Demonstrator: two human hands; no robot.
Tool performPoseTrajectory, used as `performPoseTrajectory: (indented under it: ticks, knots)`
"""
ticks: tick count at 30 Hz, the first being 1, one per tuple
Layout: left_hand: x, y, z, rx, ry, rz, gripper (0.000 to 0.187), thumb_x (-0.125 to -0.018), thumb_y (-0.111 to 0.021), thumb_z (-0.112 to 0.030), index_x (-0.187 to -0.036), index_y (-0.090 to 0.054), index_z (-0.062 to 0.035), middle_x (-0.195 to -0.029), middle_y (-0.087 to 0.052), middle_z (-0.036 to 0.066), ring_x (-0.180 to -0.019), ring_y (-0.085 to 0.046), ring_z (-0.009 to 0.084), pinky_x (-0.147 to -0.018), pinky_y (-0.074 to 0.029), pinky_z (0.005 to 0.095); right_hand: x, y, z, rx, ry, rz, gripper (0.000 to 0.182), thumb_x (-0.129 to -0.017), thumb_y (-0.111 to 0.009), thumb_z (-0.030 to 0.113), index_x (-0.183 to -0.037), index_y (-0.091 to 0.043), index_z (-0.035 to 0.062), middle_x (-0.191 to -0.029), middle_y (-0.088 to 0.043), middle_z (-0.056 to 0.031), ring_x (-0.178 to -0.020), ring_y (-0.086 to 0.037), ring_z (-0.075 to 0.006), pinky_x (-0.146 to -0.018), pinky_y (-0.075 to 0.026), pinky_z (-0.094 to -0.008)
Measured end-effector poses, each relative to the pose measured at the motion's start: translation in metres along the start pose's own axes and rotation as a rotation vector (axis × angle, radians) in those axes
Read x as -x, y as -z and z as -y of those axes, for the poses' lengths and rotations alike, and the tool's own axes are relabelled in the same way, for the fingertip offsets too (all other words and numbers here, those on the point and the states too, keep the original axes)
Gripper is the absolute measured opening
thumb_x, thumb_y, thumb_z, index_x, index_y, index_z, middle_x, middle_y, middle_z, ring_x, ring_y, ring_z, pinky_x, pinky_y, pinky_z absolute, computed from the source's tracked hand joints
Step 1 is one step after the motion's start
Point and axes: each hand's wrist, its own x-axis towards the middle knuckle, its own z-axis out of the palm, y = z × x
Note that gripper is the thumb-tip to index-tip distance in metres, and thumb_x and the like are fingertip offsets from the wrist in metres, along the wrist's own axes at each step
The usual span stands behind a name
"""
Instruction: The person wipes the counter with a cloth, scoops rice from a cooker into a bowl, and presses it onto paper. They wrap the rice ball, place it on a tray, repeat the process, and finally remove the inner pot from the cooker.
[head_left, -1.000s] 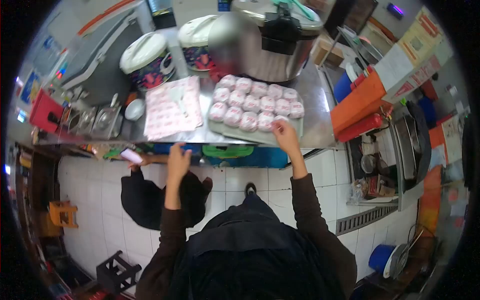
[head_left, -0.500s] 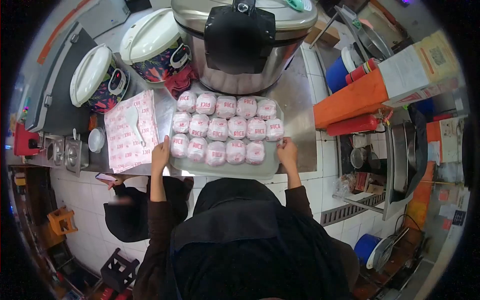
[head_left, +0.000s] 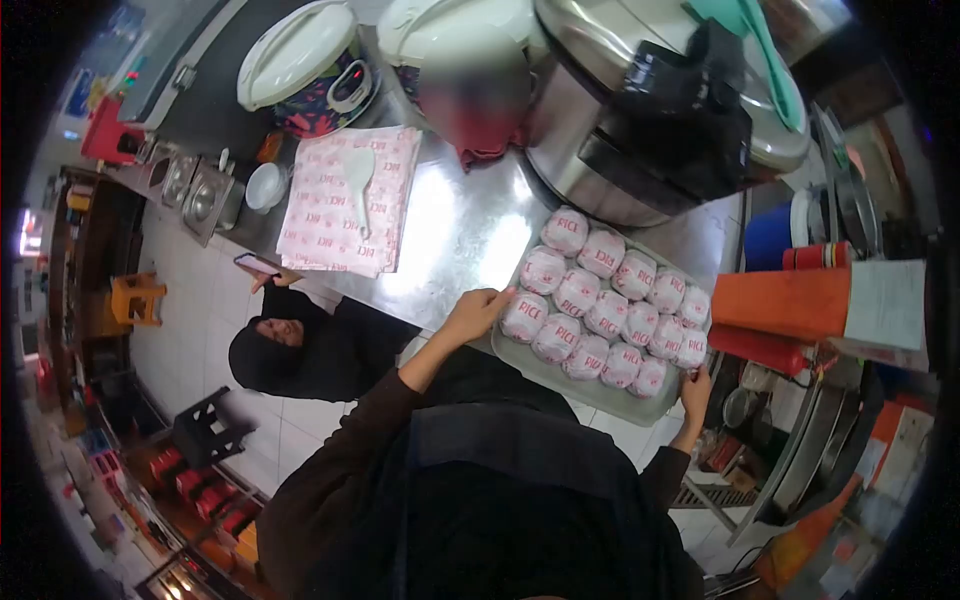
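Note:
A pale green-grey tray (head_left: pixel 657 408) carries rows of round rice portions (head_left: pixel 606 314) wrapped in white paper with red "RICE" print. At its left end, my left hand (head_left: pixel 476 314) grips the rim, fingers bent around it. On the near right corner, the rim sits in the grasp of my right hand (head_left: pixel 694 388). The tray's front part reaches past the edge of the steel table (head_left: pixel 445 215). Its underside is hidden.
A large steel rice cooker (head_left: pixel 590 150) stands directly behind the tray. Printed wrapping paper (head_left: pixel 320 205) with a white rice paddle (head_left: pixel 359 190) lies to the left, near a patterned cooker (head_left: pixel 310 75). A seated person (head_left: pixel 300 345) holds a phone. An orange box (head_left: pixel 775 310) is at right.
The view has turned, so the table and cookers appear slanted. Held in both hands, the tray has moved rightward from the wrapping paper and is turned at an angle.

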Motion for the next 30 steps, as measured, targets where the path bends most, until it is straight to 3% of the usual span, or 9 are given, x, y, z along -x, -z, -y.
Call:
performPoseTrajectory:
  ticks: [3, 4, 6, 8, 9, 12, 16, 27, 30]
  knots:
    - [0.0, 0.015, -0.004, -0.002, 0.053, 0.1, 0.061, -0.087, -0.048, -0.052, -0.084, -0.065, 0.0061, -0.068, -0.063, 0.02, -0.067, -0.063, 0.0272, -0.063, -0.047, 0.0362, -0.016, 0.008, -0.015, -0.218, -0.231, 0.267, 0.033, -0.073, -0.061, 0.01, -0.103, -0.056, -0.0021, -0.077, -0.061, -0.015, -0.069, -0.059, -0.0285, -0.065, -0.046, -0.0365]
    - [0.0, 0.023, -0.007, -0.04, 0.019, 0.047, 0.055, -0.087, -0.05, -0.048, -0.085, -0.065, 0.0049, -0.071, -0.063, 0.02, -0.068, -0.063, 0.0272, -0.064, -0.047, 0.0362, -0.019, 0.021, 0.001, 0.219, -0.136, 0.299, 0.037, -0.075, -0.062, 0.011, -0.11, -0.055, -0.0014, -0.09, -0.062, -0.0172, -0.081, -0.061, -0.0309, -0.073, -0.048, -0.0371]
    - [-0.001, 0.044, -0.014, -0.123, -0.055, -0.061, 0.045, -0.086, -0.054, -0.041, -0.089, -0.066, 0.0025, -0.077, -0.065, 0.018, -0.069, -0.063, 0.0273, -0.065, -0.048, 0.0361, -0.007, 0.037, 0.095, 0.559, 0.192, -0.21, 0.039, -0.077, -0.062, 0.011, -0.114, -0.055, 0.0012, -0.101, -0.062, -0.0186, -0.09, -0.061, -0.0324, -0.078, -0.048, -0.0379]
    - [-0.002, 0.069, -0.023, -0.13, -0.107, -0.292, 0.035, -0.085, -0.058, -0.033, -0.096, -0.064, -0.0003, -0.083, -0.065, 0.017, -0.069, -0.063, 0.0263, -0.065, -0.049, 0.0353, 0.0, 0.037, 0.217, -0.102, 0.304, -0.21, 0.036, -0.079, -0.062, 0.01, -0.114, -0.057, 0.0027, -0.108, -0.06, -0.0185, -0.094, -0.06, -0.0314, -0.079, -0.048, -0.0379]
    - [-0.004, 0.081, -0.023, -0.133, -0.13, -0.407, 0.032, -0.084, -0.059, -0.029, -0.1, -0.064, -0.0017, -0.086, -0.065, 0.016, -0.069, -0.063, 0.0258, -0.065, -0.049, 0.0348, 0.003, 0.031, 0.274, -0.09, 0.419, -0.105, 0.037, -0.079, -0.061, 0.009, -0.116, -0.056, 0.0034, -0.11, -0.06, -0.0172, -0.094, -0.06, -0.0293, -0.08, -0.048, -0.0372]
    - [-0.014, 0.115, -0.01, -0.082, -0.259, -0.585, 0.03, -0.084, -0.061, -0.018, -0.109, -0.059, -0.0026, -0.093, -0.064, 0.014, -0.071, -0.062, 0.0215, -0.066, -0.05, 0.0318, -0.013, -0.061, 0.388, -0.309, 0.763, 0.313, 0.034, -0.079, -0.058, 0.004, -0.113, -0.058, 0.0048, -0.106, -0.061, -0.0144, -0.094, -0.061, -0.0243, -0.083, -0.047, -0.0325]
    - [-0.008, 0.154, -0.004, 0.059, -0.274, -0.58, 0.029, -0.083, -0.061, -0.014, -0.11, -0.059, -0.0015, -0.094, -0.063, 0.012, -0.075, -0.06, 0.0175, -0.066, -0.05, 0.029, -0.068, -0.213, 0.482, 0.201, 1.125, -0.155, 0.052, -0.076, -0.057, 0.013, -0.127, -0.049, 0.0135, -0.13, -0.044, -0.0184, -0.121, -0.041, -0.037, -0.097, -0.04, -0.0421]
    - [0.004, 0.208, 0.065, 0.122, -0.18, -0.42, 0.027, -0.087, -0.058, -0.013, -0.111, -0.059, -0.0005, -0.092, -0.064, 0.011, -0.078, -0.06, 0.016, -0.067, -0.049, 0.0273, -0.019, -0.218, 0.449, 0.322, 0.982, 0.005, 0.019, -0.077, -0.056, 0.013, -0.095, -0.056, 0.0094, -0.099, -0.056, -0.0131, -0.1, -0.053, -0.034, -0.08, -0.049, -0.0418]
    - [0.004, 0.177, 0.063, 0.302, -0.141, -0.065, 0.029, -0.087, -0.058, -0.017, -0.111, -0.057, 0.0, -0.095, -0.064, 0.012, -0.082, -0.062, 0.0168, -0.072, -0.049, 0.0289, -0.045, -0.215, 0.44, 0.384, 0.98, 0.053, 0.022, -0.076, -0.057, 0.01, -0.098, -0.057, 0.0097, -0.105, -0.056, -0.0145, -0.101, -0.052, -0.0346, -0.086, -0.046, -0.0412]
